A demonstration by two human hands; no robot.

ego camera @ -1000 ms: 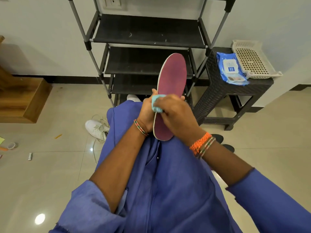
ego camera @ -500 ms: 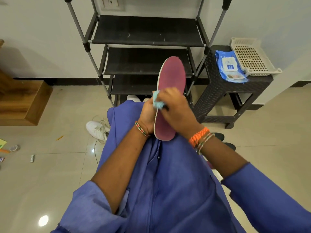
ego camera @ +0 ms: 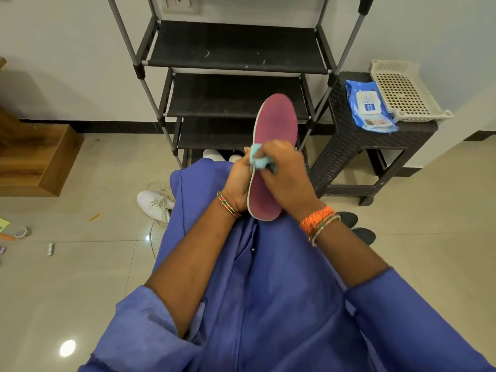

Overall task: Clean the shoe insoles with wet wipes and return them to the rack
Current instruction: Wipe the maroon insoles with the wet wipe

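rack (ego camera: pixel 236 49) shelves bare, stool (ego camera: pixel 375 135) right

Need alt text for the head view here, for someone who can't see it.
A seated person's left hand holds a maroon insole upright while the right hand rubs a pale blue wipe on it. Behind stand a black rack and a stool carrying a wipes pack.

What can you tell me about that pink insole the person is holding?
The insole is a long, rounded piece, maroon-pink on its face with a pale grey edge, and looks like soft foam. It is held above the lap, toe end pointing toward the rack. The left hand grips its left edge near the heel, while the right hand presses a crumpled light-blue wipe against its middle.
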